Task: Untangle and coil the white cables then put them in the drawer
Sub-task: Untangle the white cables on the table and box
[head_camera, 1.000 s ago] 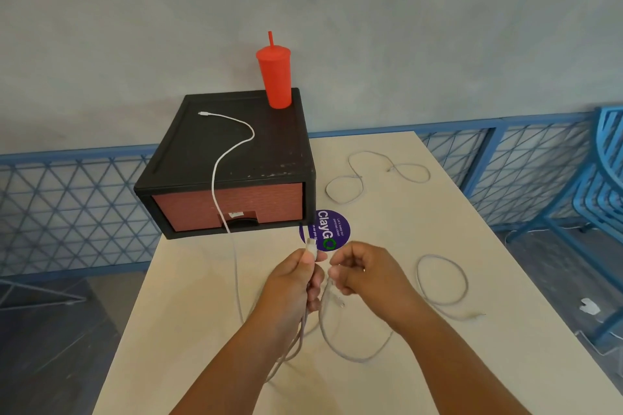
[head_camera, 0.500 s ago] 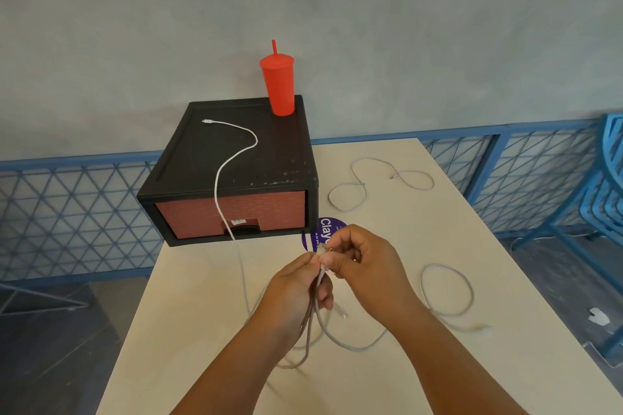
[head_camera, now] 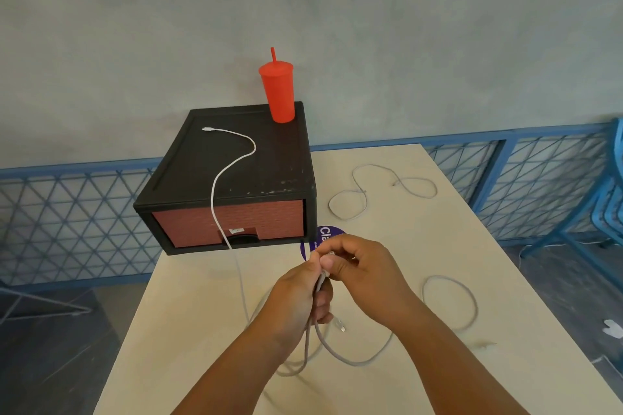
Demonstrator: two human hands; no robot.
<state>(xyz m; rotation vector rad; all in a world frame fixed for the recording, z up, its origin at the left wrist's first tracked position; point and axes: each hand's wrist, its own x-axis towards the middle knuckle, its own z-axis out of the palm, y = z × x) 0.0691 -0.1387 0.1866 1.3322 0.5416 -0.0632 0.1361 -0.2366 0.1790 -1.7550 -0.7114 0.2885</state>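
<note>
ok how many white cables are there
4: draped cable across the drawer box; held cable between left hand and right hand; far cable back right on the table; near cable right of the hands. Strands overlap beneath them, so unsure.

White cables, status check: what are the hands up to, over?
Left hand and right hand pinching held cable, loops hanging. Drawer shut, draped cable across its front. Two loose cables on table.

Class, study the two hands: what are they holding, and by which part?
A white cable. The left hand grips its gathered strands; the right hand pinches the connector end. Loops hang below.
</note>
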